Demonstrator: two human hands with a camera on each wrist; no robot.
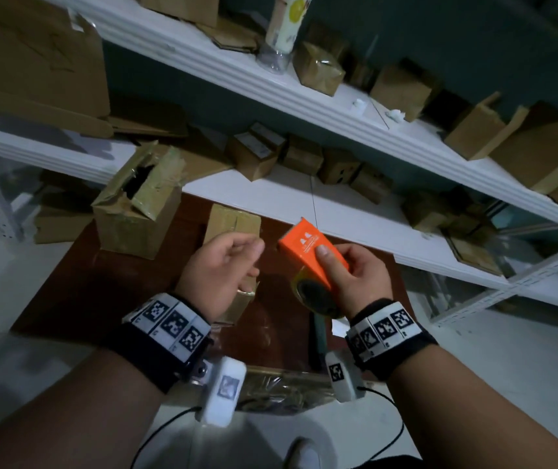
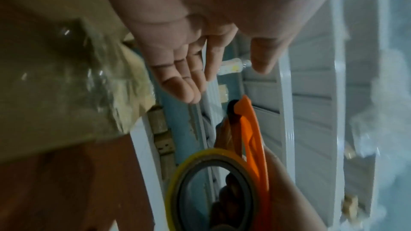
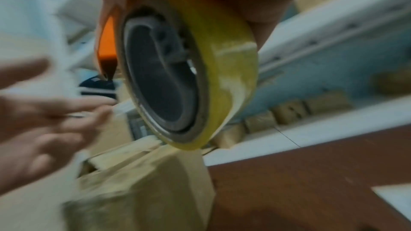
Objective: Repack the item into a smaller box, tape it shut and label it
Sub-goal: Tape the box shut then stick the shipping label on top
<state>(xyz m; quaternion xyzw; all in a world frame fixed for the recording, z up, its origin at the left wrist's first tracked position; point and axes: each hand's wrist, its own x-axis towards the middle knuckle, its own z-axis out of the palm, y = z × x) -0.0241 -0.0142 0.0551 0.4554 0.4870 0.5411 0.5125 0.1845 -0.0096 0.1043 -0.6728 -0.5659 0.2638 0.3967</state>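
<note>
**Tape dispenser in your right grip, small box under your left**

You are holding an orange tape dispenser (image 1: 311, 252) in your right hand (image 1: 358, 279), thumb lying on its top face and the other fingers wrapping underneath. The yellowish tape roll (image 1: 315, 296) is hanging from its near end, and the right wrist view is showing that roll (image 3: 191, 69) close up with its grey core. The dispenser is hovering above the brown desk (image 1: 101, 299), not touching anything on it.

Your left hand (image 1: 223, 265) is holding nothing. In the left wrist view the fingers (image 2: 189, 76) are lying fairly straight and loosely together, thumb set apart, so that grip is relaxed rather than clenched (the head view makes them look a little more curled). It is hovering over the small cardboard box (image 1: 233, 228), which is standing on the desk just left of the dispenser; whether the palm is touching the box, you cannot tell from these views.

Farther left on the desk, a larger torn box (image 1: 135, 211) is sitting with its flaps open and tape peeling. White shelves (image 1: 338, 211) are running across the far side, crowded with small brown cartons (image 1: 257, 150).
</note>
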